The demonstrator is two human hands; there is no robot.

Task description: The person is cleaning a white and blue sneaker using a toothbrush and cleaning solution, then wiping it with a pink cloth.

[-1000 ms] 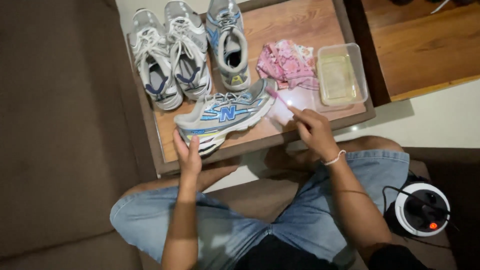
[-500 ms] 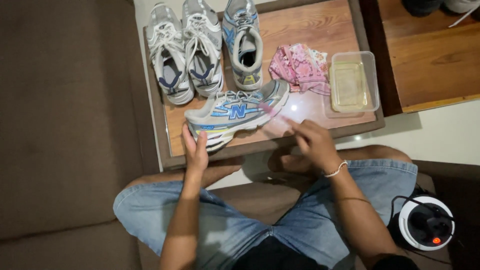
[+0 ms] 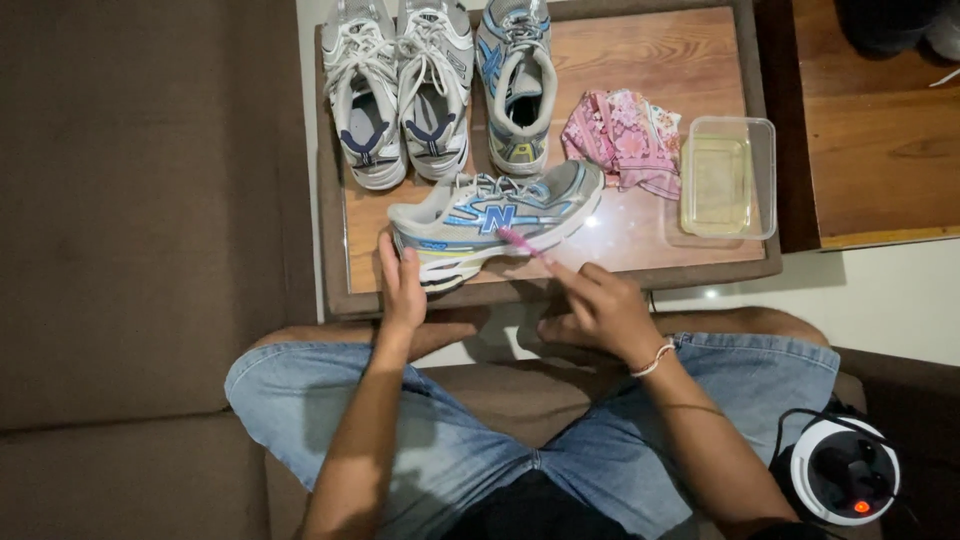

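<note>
Pink brush (image 3: 520, 241) now pressed against side of grey-and-blue sneaker (image 3: 497, 220), formerly out at its toe; scrubbing under way. Right hand (image 3: 600, 308) pinching brush handle; left hand (image 3: 401, 290) clasping sneaker heel on wooden table (image 3: 640, 60).

A home living room: brown sofa (image 3: 140, 250), low wooden coffee table (image 3: 640, 60), tiled floor (image 3: 880, 290).

Grey-and-blue sneaker (image 3: 495, 220), pink toothbrush (image 3: 520, 240), pink floral cloth (image 3: 625, 140) — tub (image 3: 728, 180) seemingly clear, yellowish.

Three shoes (image 3: 430, 90) behind tilted shoe (image 3: 495, 222) on table (image 3: 640, 60), cloth (image 3: 622, 138) right, tub (image 3: 728, 178) perhaps rightmost
</note>
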